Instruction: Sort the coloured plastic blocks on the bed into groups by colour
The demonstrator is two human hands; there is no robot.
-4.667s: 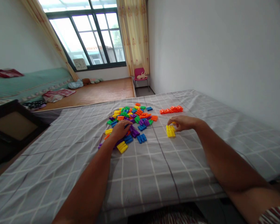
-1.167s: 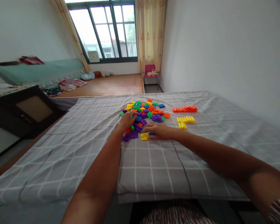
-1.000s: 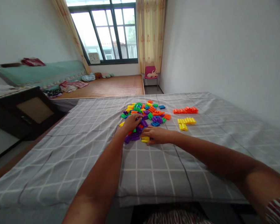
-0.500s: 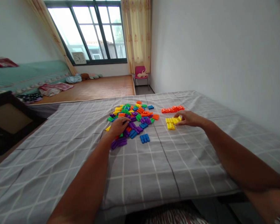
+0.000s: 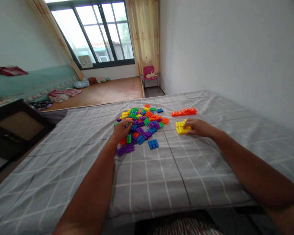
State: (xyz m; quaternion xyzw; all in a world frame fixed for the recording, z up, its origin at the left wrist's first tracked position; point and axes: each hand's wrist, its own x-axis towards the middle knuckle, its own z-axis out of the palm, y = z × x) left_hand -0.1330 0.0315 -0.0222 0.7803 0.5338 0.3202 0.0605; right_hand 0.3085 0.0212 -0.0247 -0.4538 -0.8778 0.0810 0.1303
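Note:
My left hand point(image 5: 122, 129) rests over the left side of a mixed pile of plastic blocks point(image 5: 147, 134), its fingers stretched out and slightly curved, with no block visible in them. The blocks are ribbed, tube-like pieces in purple, blue, green, orange and yellow. To the right of the pile, my right hand point(image 5: 197, 127) has its thumb and fingers closed around the right end of a small group of yellow plastic blocks point(image 5: 180, 128). These yellow blocks lie in two short rows side by side. The fingers partly hide the right-hand pieces.
A row of orange blocks point(image 5: 183, 112) lies beyond the yellow ones. One blue block point(image 5: 153, 144) sits apart, nearer me. Everything lies on a grey checked cloth point(image 5: 159, 176). A white wall point(image 5: 235, 49) borders the right side; a dark cabinet point(image 5: 17, 124) stands left.
The front yellow row has grown longer under my right hand, which has shifted slightly nearer. My left hand has drawn back a little to the left over the pile. The view has tilted slightly.

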